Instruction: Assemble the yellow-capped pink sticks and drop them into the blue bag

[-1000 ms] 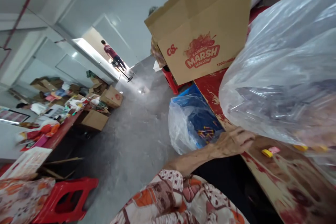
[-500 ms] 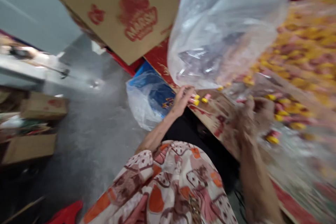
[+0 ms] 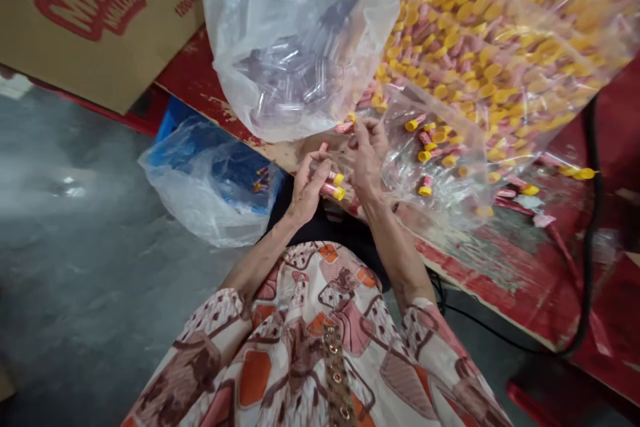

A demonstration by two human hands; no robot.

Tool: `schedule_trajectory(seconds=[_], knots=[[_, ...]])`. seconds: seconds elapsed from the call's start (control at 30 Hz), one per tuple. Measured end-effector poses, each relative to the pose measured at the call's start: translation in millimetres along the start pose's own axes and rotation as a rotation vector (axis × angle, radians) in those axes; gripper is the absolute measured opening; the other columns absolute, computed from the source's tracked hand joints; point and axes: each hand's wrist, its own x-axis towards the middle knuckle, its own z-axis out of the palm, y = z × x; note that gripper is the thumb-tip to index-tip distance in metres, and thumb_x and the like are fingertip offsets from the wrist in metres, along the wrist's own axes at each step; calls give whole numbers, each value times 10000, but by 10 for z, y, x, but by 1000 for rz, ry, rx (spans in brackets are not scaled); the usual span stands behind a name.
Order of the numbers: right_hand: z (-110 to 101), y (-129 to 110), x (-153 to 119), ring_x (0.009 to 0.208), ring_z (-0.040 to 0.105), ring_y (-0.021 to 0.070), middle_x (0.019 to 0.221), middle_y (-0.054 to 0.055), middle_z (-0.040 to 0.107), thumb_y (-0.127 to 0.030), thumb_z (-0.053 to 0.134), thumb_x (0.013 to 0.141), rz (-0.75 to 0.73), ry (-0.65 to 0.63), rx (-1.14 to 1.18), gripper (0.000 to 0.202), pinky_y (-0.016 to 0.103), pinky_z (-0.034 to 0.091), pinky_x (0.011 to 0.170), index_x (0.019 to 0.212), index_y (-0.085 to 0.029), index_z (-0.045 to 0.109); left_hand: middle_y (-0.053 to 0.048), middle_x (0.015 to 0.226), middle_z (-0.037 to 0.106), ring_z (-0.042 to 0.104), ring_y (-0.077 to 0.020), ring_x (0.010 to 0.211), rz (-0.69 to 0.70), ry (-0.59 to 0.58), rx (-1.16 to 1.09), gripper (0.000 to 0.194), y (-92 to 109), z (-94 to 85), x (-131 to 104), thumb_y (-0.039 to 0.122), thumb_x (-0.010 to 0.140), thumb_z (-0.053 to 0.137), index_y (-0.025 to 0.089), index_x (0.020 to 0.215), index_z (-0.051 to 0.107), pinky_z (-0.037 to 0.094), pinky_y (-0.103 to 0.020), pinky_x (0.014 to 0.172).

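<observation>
My left hand (image 3: 306, 190) is closed around a few small pink tubes with yellow caps (image 3: 334, 191), above the table's near edge. Close to its right, my right hand (image 3: 369, 147) pinches another yellow-capped pink tube (image 3: 345, 127) between thumb and fingers. Beside the right hand lies an open clear plastic bag (image 3: 450, 177) with several such tubes in it. Just beyond both hands stands a large translucent bag (image 3: 300, 27) holding clear empty tubes.
A big clear bag (image 3: 500, 53) full of yellow-capped pink tubes covers the table's far right. A cardboard box (image 3: 100, 60) stands at upper left. Below the worn red table (image 3: 530, 260), a blue crate (image 3: 200, 153) lined with plastic holds some tubes. A black cable (image 3: 590, 213) hangs over the right side.
The whole view has shifted to the right. My right hand has moved from the clear bag toward my left hand and now pinches a tube. My left hand still holds its tubes.
</observation>
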Motion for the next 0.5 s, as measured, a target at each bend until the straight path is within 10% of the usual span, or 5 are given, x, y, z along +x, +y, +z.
schedule_trajectory(seconds=[0.07, 0.17, 0.27, 0.5], knots=[[-180, 86, 20, 945, 736, 285, 1012, 61, 730, -819, 445, 1195, -74, 101, -66, 549, 502, 653, 897, 1094, -310, 625, -21, 938, 761, 643, -130, 700, 103, 62, -51, 479, 12, -277, 85, 601, 929, 999, 265, 1121, 716, 429, -221, 548], [-427, 261, 64, 997, 767, 310, 1066, 96, 755, -747, 446, 1205, -117, 197, -224, 496, 520, 639, 949, 1103, -296, 626, 34, 878, 719, 561, -71, 603, 194, 454, -119, 490, 60, -820, 285, 568, 903, 992, 253, 1073, 658, 319, -182, 508], [-528, 418, 85, 1002, 768, 321, 1071, 118, 757, -708, 423, 1221, -111, 240, -323, 486, 497, 635, 900, 1144, -283, 647, 98, 732, 580, 471, -45, 523, -52, 775, -121, 327, 86, -1344, 487, 398, 1020, 863, 238, 987, 580, 299, -150, 521], [-449, 381, 30, 888, 758, 296, 1022, 103, 789, -654, 423, 1232, -128, 179, -383, 429, 459, 625, 870, 1147, -288, 630, 7, 818, 635, 606, -118, 596, -322, 842, -26, 155, -81, -1753, 718, 245, 1065, 749, 208, 989, 619, 434, -198, 561]])
